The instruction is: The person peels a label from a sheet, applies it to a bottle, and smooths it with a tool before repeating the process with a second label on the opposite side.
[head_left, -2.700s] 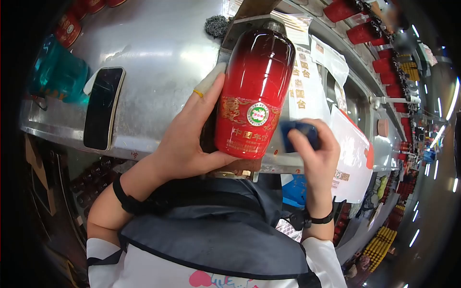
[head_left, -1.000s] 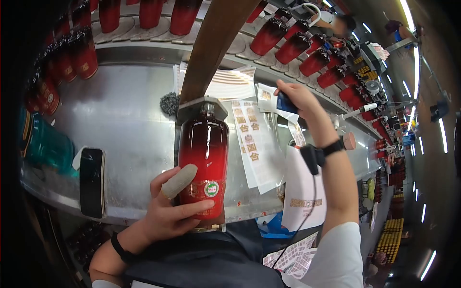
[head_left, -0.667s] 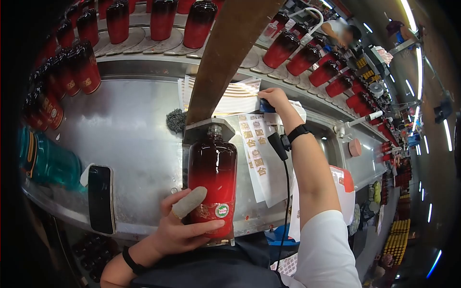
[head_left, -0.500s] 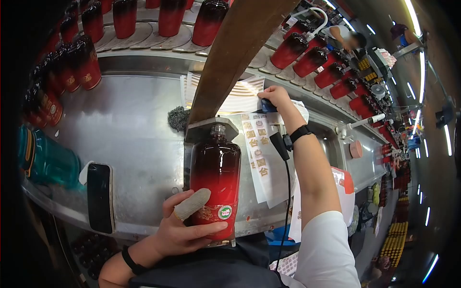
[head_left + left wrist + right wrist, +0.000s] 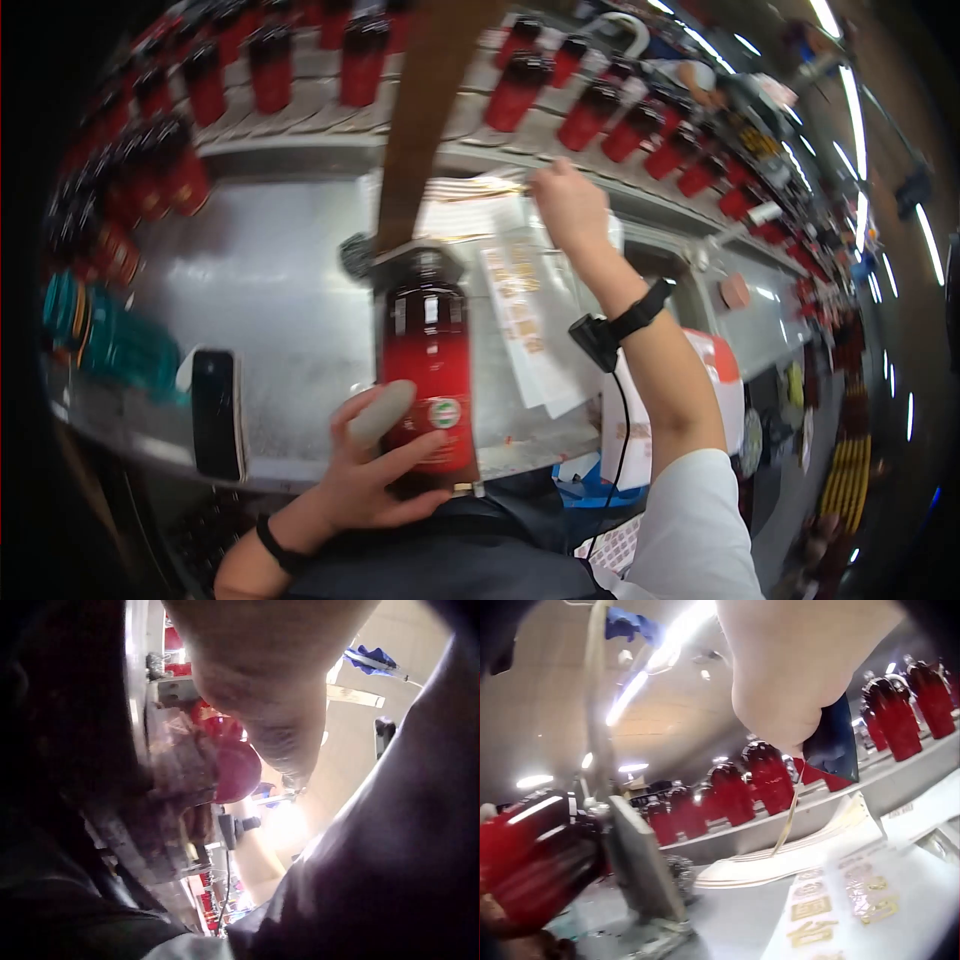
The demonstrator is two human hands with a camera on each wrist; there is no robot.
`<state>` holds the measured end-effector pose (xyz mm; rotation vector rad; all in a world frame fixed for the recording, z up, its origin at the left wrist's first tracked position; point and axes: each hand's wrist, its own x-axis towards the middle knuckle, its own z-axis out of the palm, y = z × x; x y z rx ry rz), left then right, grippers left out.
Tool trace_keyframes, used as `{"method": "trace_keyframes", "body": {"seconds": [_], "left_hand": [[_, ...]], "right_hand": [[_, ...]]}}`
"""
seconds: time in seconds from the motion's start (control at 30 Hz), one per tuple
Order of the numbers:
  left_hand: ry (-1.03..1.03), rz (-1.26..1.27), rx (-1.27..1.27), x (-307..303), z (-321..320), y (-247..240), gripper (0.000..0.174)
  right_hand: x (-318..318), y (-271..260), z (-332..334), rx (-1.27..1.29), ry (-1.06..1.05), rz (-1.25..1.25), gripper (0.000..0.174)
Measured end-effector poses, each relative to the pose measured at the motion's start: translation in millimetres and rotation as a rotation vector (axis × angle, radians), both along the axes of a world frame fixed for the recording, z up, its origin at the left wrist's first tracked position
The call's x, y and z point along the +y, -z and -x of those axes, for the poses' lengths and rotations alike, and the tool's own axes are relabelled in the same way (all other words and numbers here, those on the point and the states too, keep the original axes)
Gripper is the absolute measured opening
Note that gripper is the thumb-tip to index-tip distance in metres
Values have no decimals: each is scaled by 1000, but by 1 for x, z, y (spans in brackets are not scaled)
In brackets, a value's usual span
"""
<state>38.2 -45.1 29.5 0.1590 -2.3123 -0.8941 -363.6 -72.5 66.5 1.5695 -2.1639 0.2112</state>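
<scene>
A glossy red bottle with a dark shoulder [image 5: 427,345] lies in a holder, its neck against a metal plate [image 5: 641,859]. My left hand [image 5: 362,482] grips its lower end; a pale finger cot [image 5: 383,412] covers one finger, which lies along the bottle's side. In the left wrist view, the bottle's round base [image 5: 238,774] shows below the hand. My right hand [image 5: 572,208] is over a stack of gold-striped sheets [image 5: 832,844]. Its fingertips pinch a thin gold strip [image 5: 786,825] that rises from the stack, and a flat dark blue piece [image 5: 835,746] is held in the same hand.
Gold-character decal sheets [image 5: 518,315] lie right of the bottle. A brown post [image 5: 415,130] rises beyond it. Left on the metal table are a phone [image 5: 217,412], a teal jug [image 5: 120,340] and a dark scouring pad [image 5: 355,257]. Red bottles [image 5: 516,95] line the conveyor behind.
My right hand went from beside the bottle out to the striped sheets and now lifts a gold strip. The bottle went from tilted in my left hand to lying in the holder.
</scene>
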Motion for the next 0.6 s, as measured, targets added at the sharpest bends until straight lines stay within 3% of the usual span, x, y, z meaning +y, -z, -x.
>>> {"method": "trace_keyframes", "body": {"seconds": [0.07,0.13,0.2,0.27,0.33,0.4,0.43,0.6], "left_hand": [[-64,-47,-192,-2,-13,-8,59],[-218,-132,-92,-5,-18,-1,45],[-324,-51,-29,-22,-10,-14,78],[-299,93,-27,-31,-6,-30,79],[-285,110,-31,-20,7,-58,70],[-239,360,-47,-8,18,-80,52],[-243,270,1,5,27,-89,32],[-179,224,33,20,25,-93,17]], "right_hand": [[20,-9,-14,55,-212,115,3],[43,-32,-47,-38,-436,139,2],[76,-74,-97,-116,-464,-55,5],[105,-107,-143,-104,-574,-114,9],[129,-119,-169,-67,-681,-51,11],[148,-126,-185,-72,-735,-9,13],[157,-128,-190,-90,-751,22,13],[178,-118,-204,-136,-761,115,12]]}}
